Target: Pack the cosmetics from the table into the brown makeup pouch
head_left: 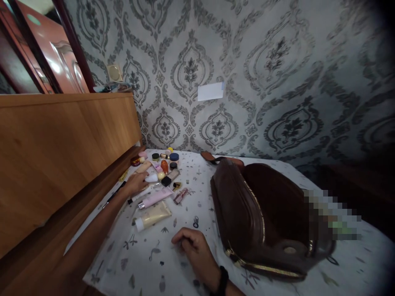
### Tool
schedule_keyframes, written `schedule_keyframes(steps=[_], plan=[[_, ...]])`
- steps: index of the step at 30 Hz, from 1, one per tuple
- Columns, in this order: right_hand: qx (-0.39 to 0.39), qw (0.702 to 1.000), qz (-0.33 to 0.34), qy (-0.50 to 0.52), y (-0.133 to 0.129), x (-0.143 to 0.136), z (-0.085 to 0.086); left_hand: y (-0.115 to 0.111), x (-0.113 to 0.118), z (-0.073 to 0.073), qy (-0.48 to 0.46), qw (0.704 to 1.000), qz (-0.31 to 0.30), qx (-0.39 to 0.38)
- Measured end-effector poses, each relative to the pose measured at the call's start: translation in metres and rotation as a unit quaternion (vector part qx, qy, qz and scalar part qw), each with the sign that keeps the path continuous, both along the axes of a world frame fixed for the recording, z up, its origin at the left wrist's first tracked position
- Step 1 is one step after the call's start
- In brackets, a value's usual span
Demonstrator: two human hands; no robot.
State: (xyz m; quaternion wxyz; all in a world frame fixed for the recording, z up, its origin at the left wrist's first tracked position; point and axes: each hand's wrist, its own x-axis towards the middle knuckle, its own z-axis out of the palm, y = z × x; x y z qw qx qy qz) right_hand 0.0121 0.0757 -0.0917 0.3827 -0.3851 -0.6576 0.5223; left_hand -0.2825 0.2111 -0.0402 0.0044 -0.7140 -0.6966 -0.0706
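My left hand (135, 183) reaches in among a group of cosmetics on the left of the printed sheet. Its fingers are stretched out and touch or lie right beside a white bottle (151, 178); exact contact is hard to make out. Nearer to me lie a pink tube (156, 198) and a cream-coloured tube with a white cap (154, 216). A small pink bottle (180, 196) and an orange bottle (164, 166) are also in the group. Loosely bent, with thumb and forefinger apart, my right hand (196, 248) is low over the sheet, with nothing visible in it.
A dark brown handbag (234, 209) stands unzipped on the right, its strap (216, 158) towards the wall. Several small jars, including one with a blue lid (174, 157), sit at the back. A wooden panel (70, 152) borders the left side. Patterned wallpaper rises behind.
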Motion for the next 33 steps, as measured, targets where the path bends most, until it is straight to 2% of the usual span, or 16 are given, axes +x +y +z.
schedule_keyframes(steps=[9, 13, 17, 20, 24, 33], plan=[[0.012, 0.999, 0.007, -0.039, -0.001, 0.002, -0.001, 0.006, 0.008, 0.004, 0.097, 0.993, 0.067, 0.026], [0.033, 0.999, 0.001, -0.042, -0.001, 0.002, -0.006, 0.017, 0.012, 0.01, 0.109, 0.992, 0.043, 0.046], [0.032, 0.999, 0.003, -0.041, 0.0, 0.002, -0.013, 0.043, 0.027, 0.014, 0.106, 0.993, -0.012, 0.053], [0.038, 0.998, 0.018, -0.045, 0.002, 0.004, -0.019, 0.064, 0.037, 0.011, 0.098, 0.994, -0.026, 0.039], [0.03, 0.997, 0.038, -0.052, 0.005, 0.007, -0.024, 0.084, 0.038, 0.006, 0.084, 0.996, -0.027, 0.013], [0.058, 0.993, 0.046, -0.095, 0.005, 0.01, -0.024, 0.103, 0.03, -0.004, 0.054, 0.998, -0.033, 0.002]])
